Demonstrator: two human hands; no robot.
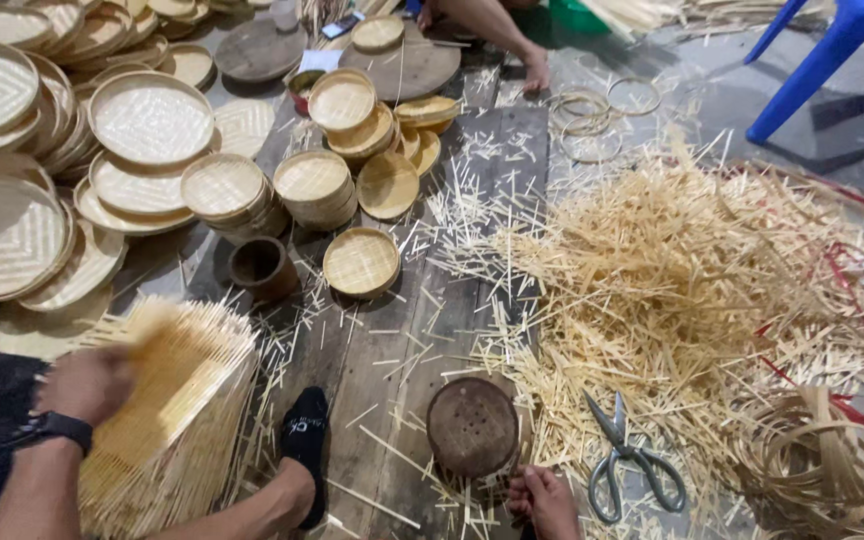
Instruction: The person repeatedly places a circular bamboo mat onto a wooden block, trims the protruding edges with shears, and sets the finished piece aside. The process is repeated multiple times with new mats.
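My left hand (87, 385), with a black watch on the wrist, grips a square woven bamboo mat (167, 365) that is blurred by motion. It hovers just over a thick stack of such mats (177, 450) at the lower left. My right hand (547, 497) is at the bottom edge, fingers curled on the lower rim of a dark round wooden block (472, 425) that stands on the plank floor. My foot in a black sock (302, 432) rests between the stack and the block.
Grey scissors (632, 462) lie right of the block, beside a large heap of bamboo offcuts (672, 290). Coiled bamboo strips (822, 470) sit lower right. Stacks of round woven trays (152, 120) fill the upper left, near a dark cup (260, 265). Another person's foot (537, 70) and a blue chair (832, 50) are at the top.
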